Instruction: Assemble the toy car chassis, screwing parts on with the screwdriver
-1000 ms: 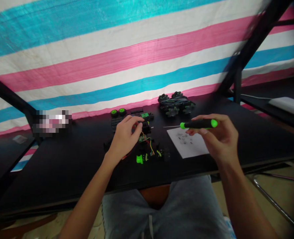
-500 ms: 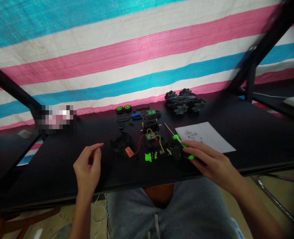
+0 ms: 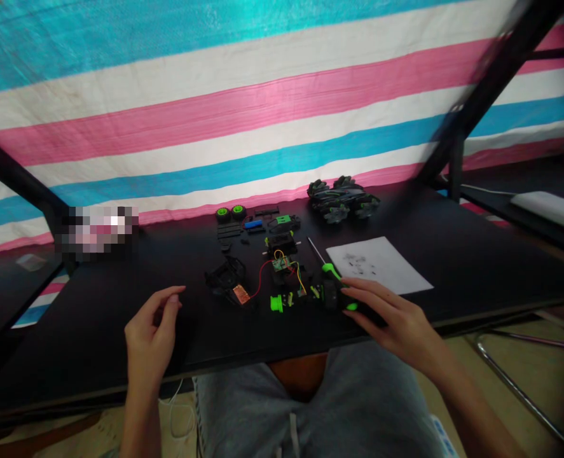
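My right hand (image 3: 389, 315) has its fingers closed around the green and black handle of a screwdriver (image 3: 330, 270), whose thin shaft points away to the upper left. Close by its fingertips is a black wheel (image 3: 329, 298) on an opened toy car chassis. A green hub (image 3: 276, 303) sits at the chassis's other end, and a small circuit board (image 3: 282, 263) with red and yellow wires lies just behind. My left hand (image 3: 152, 327) hovers over the table's left part, thumb and forefinger brought together, nothing visible in them. A black plastic shell (image 3: 225, 275) with a copper-coloured plate (image 3: 241, 294) is nearest to it.
Several small screws lie on a white paper sheet (image 3: 381, 264) at right. Farther back are two loose green-rimmed wheels (image 3: 231, 212), a blue battery-like cylinder (image 3: 253, 224), a green and black part (image 3: 283, 221) and a black toy car (image 3: 343, 200). Striped sheeting (image 3: 224, 114) hangs behind the table.
The view has shifted slightly, moving the scene leftward in the picture. My right hand and the screwdriver handle have come closer to the black wheel. The left hand's pose looks unchanged.
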`<act>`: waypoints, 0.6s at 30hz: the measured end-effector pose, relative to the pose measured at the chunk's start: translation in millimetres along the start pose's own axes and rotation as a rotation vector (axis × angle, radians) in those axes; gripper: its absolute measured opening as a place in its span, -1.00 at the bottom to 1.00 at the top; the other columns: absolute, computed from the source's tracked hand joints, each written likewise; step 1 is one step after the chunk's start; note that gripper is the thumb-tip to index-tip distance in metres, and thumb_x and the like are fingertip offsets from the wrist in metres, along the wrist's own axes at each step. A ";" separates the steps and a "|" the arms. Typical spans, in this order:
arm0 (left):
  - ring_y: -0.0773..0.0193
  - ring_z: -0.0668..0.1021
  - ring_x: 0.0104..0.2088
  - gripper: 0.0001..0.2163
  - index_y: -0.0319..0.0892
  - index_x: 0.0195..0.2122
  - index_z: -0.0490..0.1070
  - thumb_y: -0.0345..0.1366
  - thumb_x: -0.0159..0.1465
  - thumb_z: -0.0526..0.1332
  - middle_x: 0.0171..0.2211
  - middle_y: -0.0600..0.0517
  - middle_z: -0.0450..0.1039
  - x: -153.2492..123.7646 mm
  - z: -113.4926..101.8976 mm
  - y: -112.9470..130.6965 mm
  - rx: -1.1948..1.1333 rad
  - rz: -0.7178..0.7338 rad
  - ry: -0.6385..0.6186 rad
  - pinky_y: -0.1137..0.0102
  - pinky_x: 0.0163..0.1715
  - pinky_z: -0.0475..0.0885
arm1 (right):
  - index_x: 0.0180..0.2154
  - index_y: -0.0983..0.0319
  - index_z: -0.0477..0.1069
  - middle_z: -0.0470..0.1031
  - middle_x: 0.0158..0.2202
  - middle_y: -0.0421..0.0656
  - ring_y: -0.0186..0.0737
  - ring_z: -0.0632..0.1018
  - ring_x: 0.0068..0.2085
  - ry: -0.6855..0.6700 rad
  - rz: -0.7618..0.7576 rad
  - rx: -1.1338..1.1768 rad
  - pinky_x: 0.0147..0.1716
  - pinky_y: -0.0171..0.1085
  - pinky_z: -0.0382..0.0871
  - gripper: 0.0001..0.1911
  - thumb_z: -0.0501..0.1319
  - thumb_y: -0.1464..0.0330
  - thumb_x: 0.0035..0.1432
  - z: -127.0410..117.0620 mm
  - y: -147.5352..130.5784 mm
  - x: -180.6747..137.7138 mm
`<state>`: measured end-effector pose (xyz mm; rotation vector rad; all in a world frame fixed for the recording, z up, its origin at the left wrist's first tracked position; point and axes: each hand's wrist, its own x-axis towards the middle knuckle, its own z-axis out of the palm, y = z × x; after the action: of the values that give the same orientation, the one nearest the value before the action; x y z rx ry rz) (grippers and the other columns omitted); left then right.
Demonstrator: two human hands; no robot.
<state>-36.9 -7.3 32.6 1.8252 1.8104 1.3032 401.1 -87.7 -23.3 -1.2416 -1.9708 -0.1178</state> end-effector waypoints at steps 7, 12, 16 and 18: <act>0.13 0.65 -0.35 -0.63 -0.13 -0.07 0.74 0.00 0.36 0.26 -0.34 -0.01 0.66 1.5 0.7 1.0 0.026 0.003 -0.001 0.35 -0.37 0.51 | 0.24 0.11 0.62 0.70 0.23 0.01 0.01 0.76 0.21 0.023 -0.019 0.044 0.22 0.00 0.76 -0.60 0.33 0.46 0.45 2.7 -0.7 1.7; 0.14 0.64 -0.37 -0.61 -0.14 -0.06 0.73 0.02 0.37 0.26 -0.34 -0.01 0.66 1.2 1.4 1.4 0.043 -0.002 -0.004 0.36 -0.39 0.50 | 0.24 0.09 0.63 0.73 0.15 0.00 0.04 0.76 0.16 0.087 -0.028 0.051 0.18 0.06 0.78 -0.57 0.35 0.50 0.41 10.9 -7.1 5.4; 0.12 0.66 -0.36 -0.62 -0.12 -0.07 0.73 0.02 0.36 0.26 -0.35 -0.01 0.66 2.0 1.2 2.0 0.041 -0.004 0.004 0.35 -0.37 0.52 | 0.22 0.07 0.63 0.74 0.13 0.00 0.05 0.77 0.14 0.138 -0.008 0.029 0.16 0.09 0.78 -0.58 0.35 0.50 0.41 13.3 -11.5 5.8; 0.12 0.66 -0.35 -0.63 -0.12 -0.07 0.73 0.01 0.36 0.26 -0.35 -0.01 0.66 2.4 0.8 2.1 0.038 -0.009 0.008 0.34 -0.36 0.52 | 0.23 0.07 0.62 0.72 0.17 0.01 0.07 0.75 0.17 0.138 0.006 0.034 0.18 0.10 0.76 -0.58 0.36 0.48 0.41 9.9 -14.0 5.5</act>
<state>-35.3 -5.2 34.7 1.8315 1.8581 1.2827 383.2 -86.5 -22.1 -1.1856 -1.8433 -0.1621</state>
